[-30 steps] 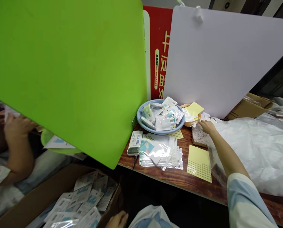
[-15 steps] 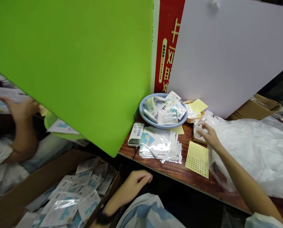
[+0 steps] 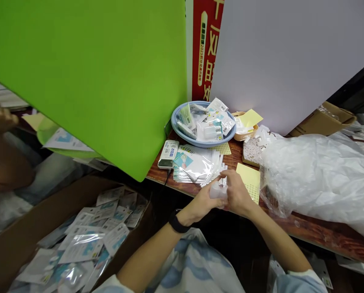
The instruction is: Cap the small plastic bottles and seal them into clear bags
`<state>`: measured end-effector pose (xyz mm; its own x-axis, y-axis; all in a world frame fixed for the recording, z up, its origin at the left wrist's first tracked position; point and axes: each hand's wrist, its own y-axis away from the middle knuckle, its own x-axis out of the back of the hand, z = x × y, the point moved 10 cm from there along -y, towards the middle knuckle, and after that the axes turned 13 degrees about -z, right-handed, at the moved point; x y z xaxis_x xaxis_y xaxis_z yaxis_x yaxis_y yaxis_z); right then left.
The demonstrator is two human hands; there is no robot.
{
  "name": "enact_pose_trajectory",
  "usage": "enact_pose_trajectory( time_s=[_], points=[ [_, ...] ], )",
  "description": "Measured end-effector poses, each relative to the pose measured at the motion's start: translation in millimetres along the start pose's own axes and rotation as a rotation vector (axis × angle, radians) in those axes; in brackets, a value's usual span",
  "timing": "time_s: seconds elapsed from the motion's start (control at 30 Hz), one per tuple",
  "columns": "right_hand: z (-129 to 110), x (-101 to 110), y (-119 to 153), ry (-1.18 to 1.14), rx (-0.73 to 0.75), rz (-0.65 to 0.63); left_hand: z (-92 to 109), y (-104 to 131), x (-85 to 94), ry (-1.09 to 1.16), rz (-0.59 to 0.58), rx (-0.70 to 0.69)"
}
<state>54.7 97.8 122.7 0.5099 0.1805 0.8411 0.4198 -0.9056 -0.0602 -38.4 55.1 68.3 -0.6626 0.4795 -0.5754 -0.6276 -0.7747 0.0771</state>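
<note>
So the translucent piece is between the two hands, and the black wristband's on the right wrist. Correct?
One slip: the head view shows the black wristband on the left wrist, not the right. The translucent piece is between the left hand and right hand, as you say.

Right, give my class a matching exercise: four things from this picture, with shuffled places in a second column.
1. Small translucent whitish object
2. Wide blue plastic basin
3. White rectangular device
4. Bulky translucent plastic sheeting

A. On the right side of the brown wooden table
B. Just left of the stacked flat packets
C. Between the left hand and right hand
D. Just behind the stacked flat packets

Pairs: 1-C, 2-D, 3-B, 4-A
</note>
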Motion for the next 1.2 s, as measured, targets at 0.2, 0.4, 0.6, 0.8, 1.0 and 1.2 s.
enact_pose_trajectory(
  time_s=[0.2,0.4,0.6,0.8,1.0,1.2],
  points=[
    [153,59,-64,0.156,-0.498,-0.01,-12,37,38.6,0.088,0.279,-0.007],
    [211,43,-79,0.279,-0.565,-0.252,-25,87,65.7,0.128,0.438,0.016],
    [215,33,-86,0.367,-0.507,-0.289,-33,110,87.0,0.128,0.572,0.013],
    [223,29,-85,0.351,-0.476,-0.233,-30,115,84.9,0.128,0.571,0.049],
    [235,36,-79,0.239,-0.498,-0.131,-39,115,90.1,0.128,0.556,0.067],
    [247,51,-70,0.09,-0.538,0.028,-44,121,95.0,0.147,0.539,0.073]
  ],
)
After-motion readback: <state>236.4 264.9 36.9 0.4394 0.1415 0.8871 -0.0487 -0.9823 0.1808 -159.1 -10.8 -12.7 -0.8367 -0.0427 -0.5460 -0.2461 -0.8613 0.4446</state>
